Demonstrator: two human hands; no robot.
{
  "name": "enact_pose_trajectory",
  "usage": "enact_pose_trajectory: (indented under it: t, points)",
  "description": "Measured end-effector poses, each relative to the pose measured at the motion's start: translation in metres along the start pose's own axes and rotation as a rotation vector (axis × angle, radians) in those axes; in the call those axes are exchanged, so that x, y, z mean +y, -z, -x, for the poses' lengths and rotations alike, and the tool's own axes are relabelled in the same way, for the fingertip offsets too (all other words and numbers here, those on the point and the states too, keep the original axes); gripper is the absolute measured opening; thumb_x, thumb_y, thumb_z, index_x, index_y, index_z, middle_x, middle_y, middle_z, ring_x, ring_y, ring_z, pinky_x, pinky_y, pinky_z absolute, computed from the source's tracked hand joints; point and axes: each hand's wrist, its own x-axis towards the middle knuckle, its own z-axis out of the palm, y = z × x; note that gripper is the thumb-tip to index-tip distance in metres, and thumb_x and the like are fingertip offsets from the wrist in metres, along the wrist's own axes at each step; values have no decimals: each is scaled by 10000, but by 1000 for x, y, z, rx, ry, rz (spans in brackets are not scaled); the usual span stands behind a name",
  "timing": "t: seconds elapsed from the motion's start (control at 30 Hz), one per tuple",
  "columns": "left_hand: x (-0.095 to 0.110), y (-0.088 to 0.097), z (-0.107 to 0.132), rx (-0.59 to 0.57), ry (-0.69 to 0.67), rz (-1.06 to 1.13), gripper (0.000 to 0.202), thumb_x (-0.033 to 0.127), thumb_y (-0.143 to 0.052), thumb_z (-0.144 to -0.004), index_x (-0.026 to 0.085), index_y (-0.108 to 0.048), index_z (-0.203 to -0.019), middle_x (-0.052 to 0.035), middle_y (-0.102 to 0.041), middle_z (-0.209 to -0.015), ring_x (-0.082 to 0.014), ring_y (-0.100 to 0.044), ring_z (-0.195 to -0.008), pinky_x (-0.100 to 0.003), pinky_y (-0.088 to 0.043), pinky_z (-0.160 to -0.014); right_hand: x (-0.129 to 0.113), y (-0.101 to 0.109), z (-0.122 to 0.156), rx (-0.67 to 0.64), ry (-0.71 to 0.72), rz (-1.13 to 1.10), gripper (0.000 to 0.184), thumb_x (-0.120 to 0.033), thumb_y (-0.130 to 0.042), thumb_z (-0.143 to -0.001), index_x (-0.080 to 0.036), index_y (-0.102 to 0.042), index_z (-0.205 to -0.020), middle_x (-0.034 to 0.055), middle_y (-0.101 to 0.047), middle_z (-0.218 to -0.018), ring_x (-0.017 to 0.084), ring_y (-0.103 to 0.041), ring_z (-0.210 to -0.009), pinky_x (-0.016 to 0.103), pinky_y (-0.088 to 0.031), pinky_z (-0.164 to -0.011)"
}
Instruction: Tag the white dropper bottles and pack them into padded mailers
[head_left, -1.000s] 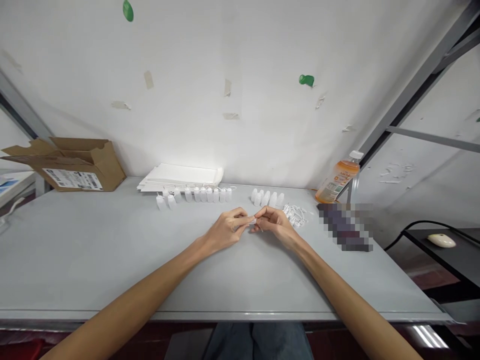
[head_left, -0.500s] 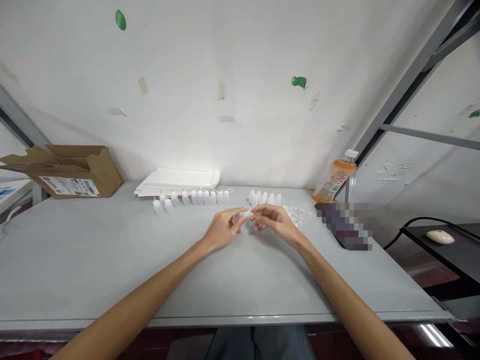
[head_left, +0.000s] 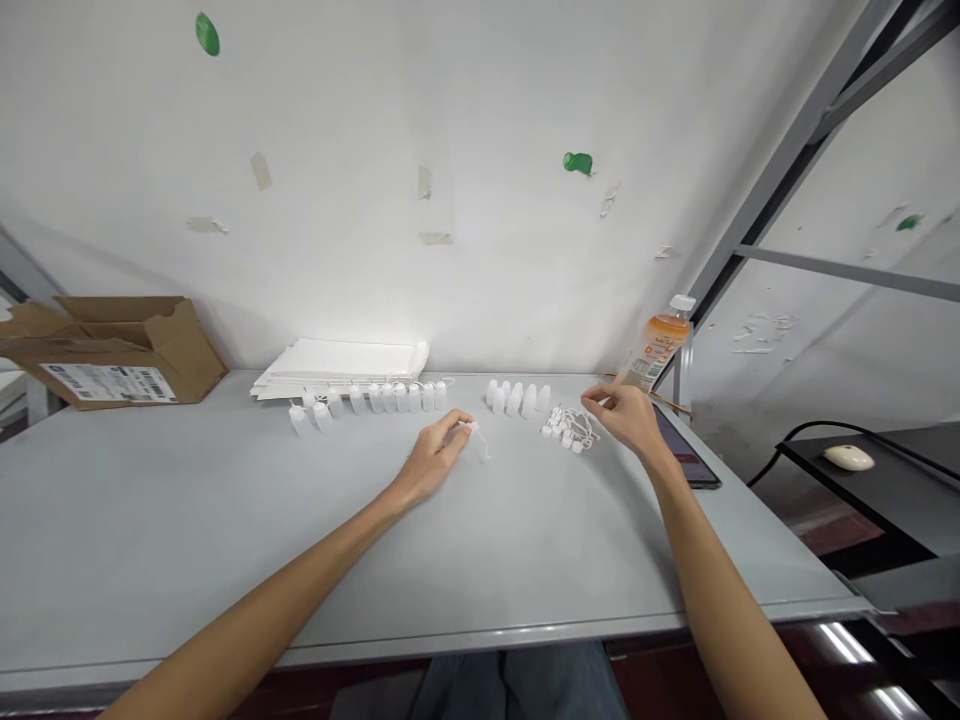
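Note:
My left hand [head_left: 435,452] is closed around a small white plastic bottle [head_left: 470,427], just above the table. A thin white strap dangles from the bottle's top; most of its body is hidden by my fingers. Off to the right, my right hand [head_left: 628,415] has its thumb and fingers pinched together beside a loose pile of white caps with straps [head_left: 570,432]. Whatever its fingertips may hold is too small to make out. Behind my hands stand several white bottles without caps [head_left: 514,401]. Farther left is a row of capped white bottles [head_left: 388,400].
White sheets [head_left: 337,360] lie stacked against the wall, behind the capped row. An open cardboard box [head_left: 172,350] stands on the grey table [head_left: 450,560] at the back left. At the right are an orange drink bottle [head_left: 660,345] and a phone [head_left: 686,450]; a mouse [head_left: 849,457] sits beyond.
My right hand has left the bottle and moved right, past the pile of caps. My left hand keeps hold of the bottle, whose strap now hangs free. The view has shifted slightly right.

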Motion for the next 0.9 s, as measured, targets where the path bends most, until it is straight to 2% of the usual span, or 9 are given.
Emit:
enact_pose_trajectory:
  t: [0.1, 0.2, 0.4, 0.6, 0.67, 0.77, 0.9]
  points:
    - [2, -1, 0, 43, -18, -89, 293, 475, -493, -854, 194, -566, -887, 56, -439, -588, -97, -381, -524, -208, -325, -519, 6, 4, 0, -130, 8, 58, 180, -349, -610, -718, -215, -723, -674, 18, -682, -651, 150, -555, -529, 266, -364, -519]
    - [0, -2, -2, 76, -16, -131, 282, 470, -547, -815, 192, -569, -856, 56, -438, -571, -103, -387, -536, -210, -338, -538, -3, 0, 4, -207, 67, 75, 188, -383, -634, -727, -229, -738, -703, 14, -674, -674, 147, -552, -570, 257, -345, -523]
    - [-3, -4, -3, 61, -24, -141, 258, 437, -554, -796, 181, -576, -772, 37, -488, -597, -108, -418, -560, -203, -338, -527, -21, -14, 12, -137, 228, 129, 171, -367, -656, -760, -255, -763, -831, 26, -622, -763, 138, -538, -618, 261, -326, -546]
    - [-2, -3, -3, 13, -43, -142, 252, 410, -560, -779, 168, -577, -710, 25, -537, -603, -110, -446, -560, -206, -362, -539, -23, -16, 15, -199, 251, 114, 127, -264, -636, -772, -241, -755, -733, 21, -588, -753, 125, -516, -600, 268, -326, -561]
    - [-1, -3, -3, -10, -39, -122, 246, 400, -566, -772, 167, -578, -696, 20, -555, -604, -113, -458, -557, -211, -367, -545, -28, -15, 15, -179, 242, 8, 137, -272, -618, -782, -216, -732, -730, 26, -581, -729, 137, -512, -617, 271, -333, -565]
    - [0, -4, -1, -55, -17, -78, 227, 380, -572, -764, 164, -578, -695, 19, -565, -599, -109, -454, -540, -215, -360, -539, -47, -18, 18, -185, 183, -320, 197, -353, -582, -815, -184, -671, -766, 41, -610, -735, 153, -523, -642, 267, -351, -545]
    - [0, -7, 1, -84, -31, -72, 187, 346, -572, -762, 168, -566, -705, 51, -478, -547, -87, -384, -505, -205, -310, -505, -79, -32, 32, -292, 137, -644, 222, -401, -575, -829, -186, -623, -794, 42, -652, -765, 131, -514, -583, 260, -367, -523]
